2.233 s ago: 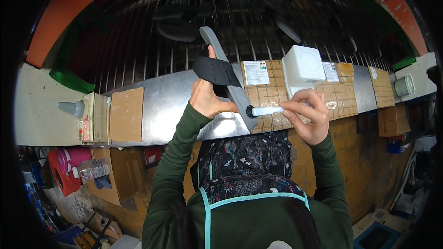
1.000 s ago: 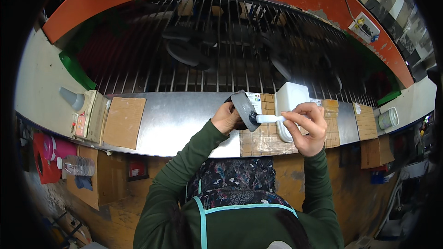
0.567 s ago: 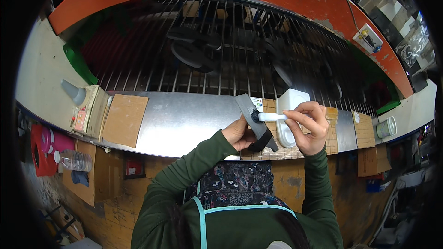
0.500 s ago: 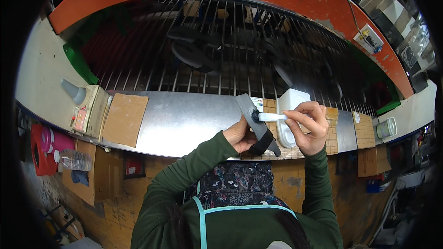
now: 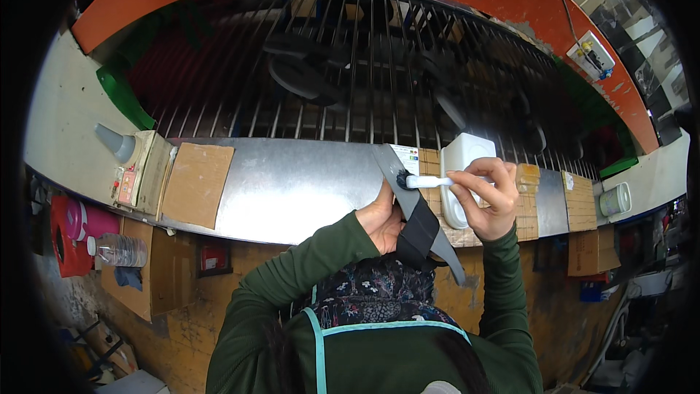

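My left hand [image 5: 382, 220] grips a grey slipper [image 5: 408, 200] by its near side, with its black strap [image 5: 418, 235] hanging beside my fingers. The slipper is tilted, edge up, slanting from the bench down toward my lap. Between my right thumb and fingers is a white-handled brush [image 5: 429, 182]; my right hand [image 5: 491, 201] pinches the handle's end. The brush's dark bristles touch the slipper's grey surface near its upper end. Just behind the brush, partly covered by my right hand, a white plastic container [image 5: 467, 152] rests on the bench.
Beyond the metal bench [image 5: 299, 182] runs a rack of metal bars [image 5: 372, 113] carrying several dark slippers [image 5: 299, 82]. A cardboard sheet [image 5: 195, 184] lies at left, near a grey nozzle [image 5: 114, 144]. A white tub [image 5: 615, 199] stands at right.
The slipper has shifted and turned in my left hand, its lower end now further right and nearer me. The brush stays on its upper part. The slippers on the bars look much the same.
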